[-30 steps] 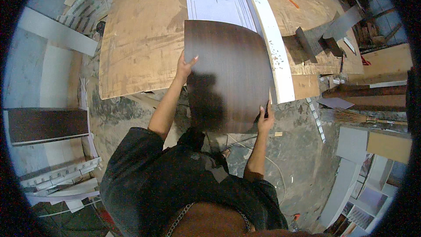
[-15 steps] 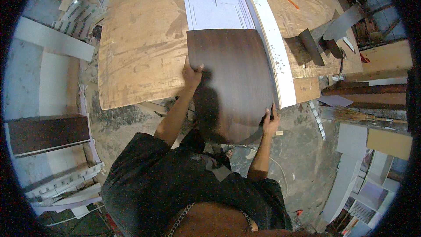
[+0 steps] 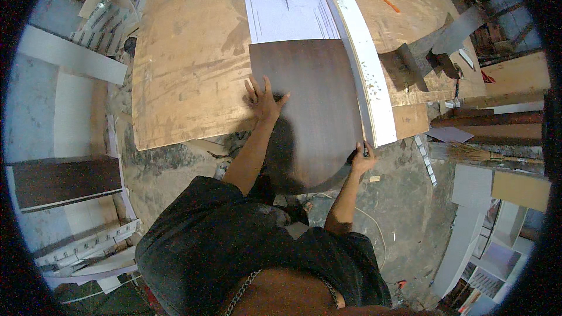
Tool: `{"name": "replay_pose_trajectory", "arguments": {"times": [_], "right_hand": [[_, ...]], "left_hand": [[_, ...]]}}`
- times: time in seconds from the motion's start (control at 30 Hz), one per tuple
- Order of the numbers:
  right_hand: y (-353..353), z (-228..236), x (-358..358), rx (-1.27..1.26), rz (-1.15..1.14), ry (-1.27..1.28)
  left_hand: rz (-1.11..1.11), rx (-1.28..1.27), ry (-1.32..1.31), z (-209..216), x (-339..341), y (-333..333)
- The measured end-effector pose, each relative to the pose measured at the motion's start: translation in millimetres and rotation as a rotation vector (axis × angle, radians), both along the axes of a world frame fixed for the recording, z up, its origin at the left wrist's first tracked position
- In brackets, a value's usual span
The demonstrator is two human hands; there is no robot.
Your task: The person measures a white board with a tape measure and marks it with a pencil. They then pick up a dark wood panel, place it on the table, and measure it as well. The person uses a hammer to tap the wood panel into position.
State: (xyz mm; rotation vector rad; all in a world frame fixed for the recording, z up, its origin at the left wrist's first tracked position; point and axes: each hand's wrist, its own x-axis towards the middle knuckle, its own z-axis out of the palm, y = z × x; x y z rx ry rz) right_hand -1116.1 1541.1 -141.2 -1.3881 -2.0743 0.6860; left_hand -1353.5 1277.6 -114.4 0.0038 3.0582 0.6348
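A dark brown wood-grain sheet (image 3: 316,105) lies over a pale lavender panel (image 3: 287,0) marked with several dark lines. Its near end hangs past the table edge toward me. Along its left edge, my left hand (image 3: 266,102) rests with fingers spread, the palm over the sheet. Near the sheet's lower right corner, my right hand (image 3: 364,161) grips the edge with bent fingers; something dark shows by the thumb, too small to name. A long white board (image 3: 369,82) stands along the sheet's right side.
The wooden table (image 3: 187,64) spreads to both sides. Curled dark sheet offcuts (image 3: 410,64) and an orange tool (image 3: 389,4) lie on its right part. Panels (image 3: 64,181) lean at the left, pale boxes (image 3: 471,187) stand at the right. A broom (image 3: 468,153) lies near them.
My left hand has loosened from the sheet's left edge and spread its fingers over it. My right hand stays at the right edge, shifted slightly lower. The sheet looks nearly unmoved.
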Motion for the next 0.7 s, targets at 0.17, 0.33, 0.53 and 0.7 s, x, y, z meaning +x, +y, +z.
{"name": "replay_pose_trajectory", "arguments": {"times": [0.17,0.33,0.53,0.7], "right_hand": [[0.7,-11.9,6.0,0.143,0.059,0.086],[-6.2,-15.6,14.1,0.163,0.086,0.188],[-14.7,-25.7,43.6,-0.148,0.014,0.201],[-0.2,-22.7,52.2,-0.147,-0.053,0.099]], "left_hand": [[-0.235,-0.116,-0.017,5.6,-12.8,-0.2],[-0.302,-0.117,-0.028,4.7,-21.6,-1.4],[-0.324,-0.151,-0.070,4.5,-22.2,1.9],[-0.346,-0.136,0.067,-23.8,-32.1,6.8]]}}
